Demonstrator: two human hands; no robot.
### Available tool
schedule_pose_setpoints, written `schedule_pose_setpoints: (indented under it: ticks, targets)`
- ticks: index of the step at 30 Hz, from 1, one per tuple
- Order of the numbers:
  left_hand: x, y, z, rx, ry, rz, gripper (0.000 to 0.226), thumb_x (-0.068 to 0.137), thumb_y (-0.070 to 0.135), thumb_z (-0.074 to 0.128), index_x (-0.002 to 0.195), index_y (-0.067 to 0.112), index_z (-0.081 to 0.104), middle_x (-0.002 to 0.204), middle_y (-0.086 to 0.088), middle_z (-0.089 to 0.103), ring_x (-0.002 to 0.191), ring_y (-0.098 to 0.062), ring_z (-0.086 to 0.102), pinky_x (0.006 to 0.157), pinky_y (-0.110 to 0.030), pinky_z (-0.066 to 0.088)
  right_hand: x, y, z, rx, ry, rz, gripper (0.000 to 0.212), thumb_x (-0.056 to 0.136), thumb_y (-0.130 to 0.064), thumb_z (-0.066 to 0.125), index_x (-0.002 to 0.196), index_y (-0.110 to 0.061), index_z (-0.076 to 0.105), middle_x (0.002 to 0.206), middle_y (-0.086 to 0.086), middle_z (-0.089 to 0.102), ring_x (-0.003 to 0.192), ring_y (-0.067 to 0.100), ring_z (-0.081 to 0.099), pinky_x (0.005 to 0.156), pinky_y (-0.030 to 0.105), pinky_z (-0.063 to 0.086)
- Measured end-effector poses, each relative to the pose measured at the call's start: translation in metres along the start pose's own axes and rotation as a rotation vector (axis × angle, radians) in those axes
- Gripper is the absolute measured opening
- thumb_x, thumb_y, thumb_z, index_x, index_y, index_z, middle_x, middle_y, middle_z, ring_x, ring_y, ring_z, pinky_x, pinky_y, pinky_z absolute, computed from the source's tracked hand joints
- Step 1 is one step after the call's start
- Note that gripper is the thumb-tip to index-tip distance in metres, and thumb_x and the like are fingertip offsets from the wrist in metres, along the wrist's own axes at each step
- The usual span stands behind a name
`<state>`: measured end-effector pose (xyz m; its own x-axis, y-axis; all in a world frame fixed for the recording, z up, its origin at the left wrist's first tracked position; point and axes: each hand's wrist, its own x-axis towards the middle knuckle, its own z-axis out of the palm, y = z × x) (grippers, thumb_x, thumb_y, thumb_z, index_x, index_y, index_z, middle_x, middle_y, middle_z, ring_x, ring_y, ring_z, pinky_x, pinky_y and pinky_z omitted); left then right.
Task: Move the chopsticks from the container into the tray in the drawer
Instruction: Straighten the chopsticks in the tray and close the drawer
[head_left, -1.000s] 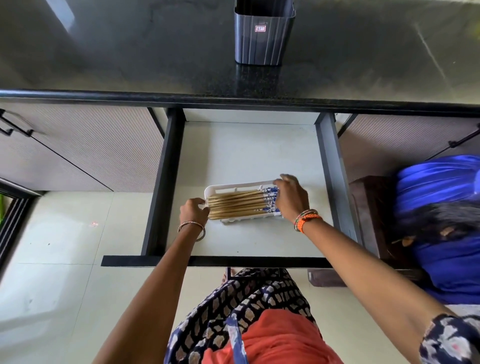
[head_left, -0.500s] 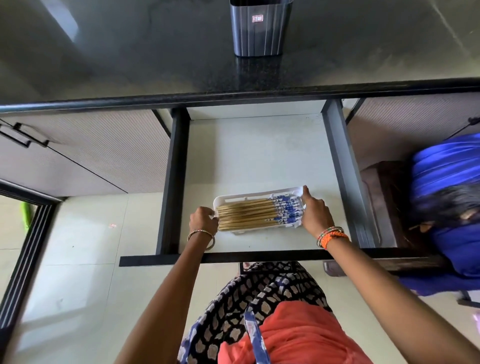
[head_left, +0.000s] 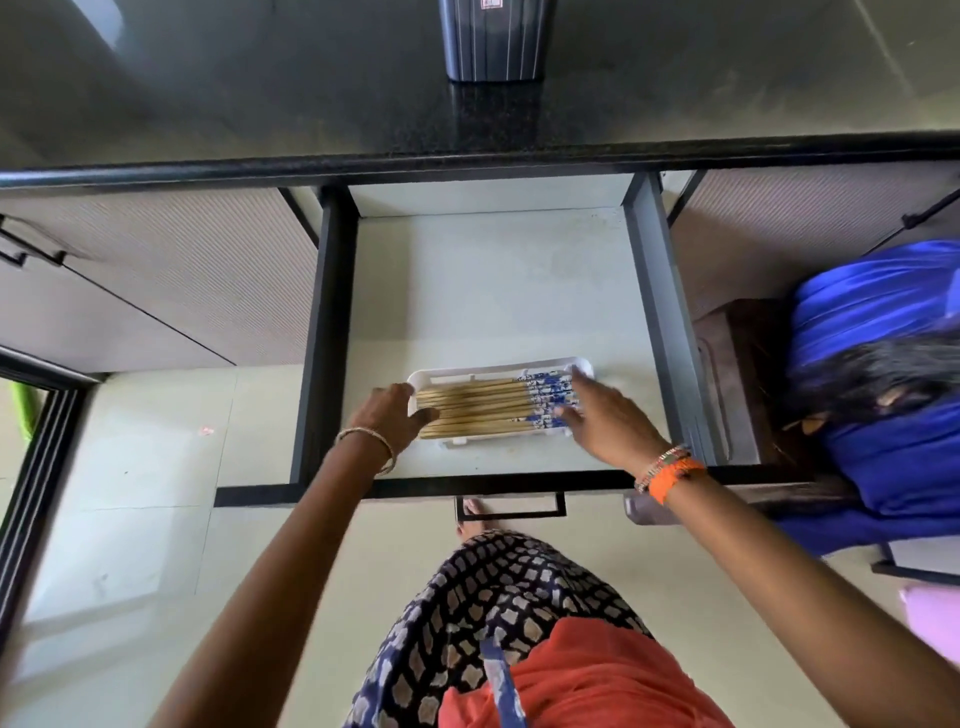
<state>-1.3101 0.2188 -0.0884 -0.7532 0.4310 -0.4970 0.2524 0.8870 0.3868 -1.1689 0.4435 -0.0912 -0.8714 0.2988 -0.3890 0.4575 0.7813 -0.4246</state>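
A white tray (head_left: 498, 367) lies in the near half of the open drawer (head_left: 493, 280). Several wooden chopsticks (head_left: 478, 405) with blue-patterned right ends lie side by side in it. My left hand (head_left: 387, 415) grips the tray's left end, thumb over the rim. My right hand (head_left: 605, 415) rests at the tray's right end, fingers spread over the blue chopstick ends. The dark ribbed container (head_left: 493, 39) stands on the black counter at the top of the view; its inside is hidden.
Black countertop (head_left: 208, 104) overhangs the drawer. The drawer's handle (head_left: 509, 506) is at its front edge. Closed cabinet doors (head_left: 171, 275) flank the drawer. A blue bundle on a dark wooden stool (head_left: 737, 374) stands to the right. Pale tiled floor lies below.
My right hand has opened and moved from the tray's right rim onto the blue chopstick ends. My left hand stays at the left end. The camera view shifted slightly.
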Motion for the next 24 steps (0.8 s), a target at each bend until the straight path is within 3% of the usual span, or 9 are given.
schedule_pose_setpoints:
  ticks: [2, 4, 6, 9, 13, 17, 24]
  targets:
    - [-0.03, 0.008, -0.005, -0.053, -0.125, 0.225, 0.043, 0.082, 0.033, 0.067, 0.119, 0.012, 0.061, 0.119, -0.01, 0.067, 0.104, -0.023, 0.065, 0.091, -0.029, 0.05, -0.034, -0.009, -0.007, 0.114, -0.181, -0.128, 0.051, 0.089, -0.047, 0.056, 0.129, -0.017, 0.052, 0.123, 0.008, 0.065, 0.109, 0.026, 0.064, 0.083, 0.031, 0.053]
    - [-0.062, 0.015, 0.002, -0.038, -0.245, 0.325, 0.035, 0.081, 0.029, 0.069, 0.113, 0.016, 0.066, 0.112, -0.005, 0.071, 0.097, -0.018, 0.067, 0.086, -0.023, 0.051, -0.064, -0.01, -0.005, 0.014, -0.219, -0.196, 0.044, 0.085, -0.045, 0.062, 0.123, -0.023, 0.059, 0.12, 0.001, 0.068, 0.106, 0.021, 0.066, 0.084, 0.033, 0.055]
    - [-0.075, 0.02, 0.012, 0.027, -0.183, 0.344, 0.026, 0.083, 0.021, 0.067, 0.107, 0.013, 0.069, 0.104, -0.01, 0.072, 0.092, -0.026, 0.067, 0.083, -0.031, 0.053, -0.078, -0.006, 0.001, -0.186, -0.051, -0.277, 0.035, 0.087, -0.027, 0.063, 0.122, -0.025, 0.059, 0.111, 0.001, 0.072, 0.099, 0.024, 0.067, 0.077, 0.034, 0.055]
    - [-0.079, 0.022, 0.021, 0.064, -0.045, 0.34, 0.019, 0.085, 0.013, 0.062, 0.101, 0.01, 0.071, 0.098, -0.015, 0.073, 0.089, -0.033, 0.067, 0.079, -0.039, 0.054, -0.081, -0.006, 0.006, -0.315, 0.072, -0.296, 0.04, 0.079, -0.005, 0.059, 0.114, -0.024, 0.063, 0.096, 0.0, 0.074, 0.088, 0.026, 0.068, 0.066, 0.033, 0.052]
    - [-0.076, 0.021, 0.029, 0.19, 0.073, 0.401, 0.018, 0.087, 0.009, 0.055, 0.098, 0.012, 0.069, 0.096, -0.014, 0.073, 0.086, -0.034, 0.068, 0.075, -0.042, 0.056, -0.069, -0.007, 0.009, -0.376, 0.141, -0.25, 0.032, 0.071, -0.007, 0.067, 0.098, -0.024, 0.071, 0.077, -0.001, 0.075, 0.073, 0.022, 0.069, 0.066, 0.029, 0.054]
    - [-0.057, 0.033, 0.023, 0.209, 0.224, 0.39, 0.018, 0.084, 0.0, 0.051, 0.093, 0.008, 0.065, 0.094, -0.015, 0.071, 0.084, -0.037, 0.066, 0.067, -0.041, 0.053, -0.043, -0.012, -0.002, -0.334, 0.264, -0.236, 0.035, 0.065, -0.002, 0.069, 0.093, -0.021, 0.073, 0.075, 0.003, 0.076, 0.07, 0.027, 0.071, 0.059, 0.031, 0.055]
    - [0.037, 0.055, -0.022, 0.241, 0.266, 0.355, 0.016, 0.085, -0.002, 0.05, 0.095, 0.004, 0.062, 0.093, -0.022, 0.067, 0.083, -0.042, 0.065, 0.068, -0.044, 0.053, 0.049, -0.015, -0.034, -0.358, 0.358, -0.307, 0.049, 0.067, 0.009, 0.059, 0.112, -0.01, 0.064, 0.084, 0.011, 0.074, 0.077, 0.032, 0.068, 0.075, 0.04, 0.053]
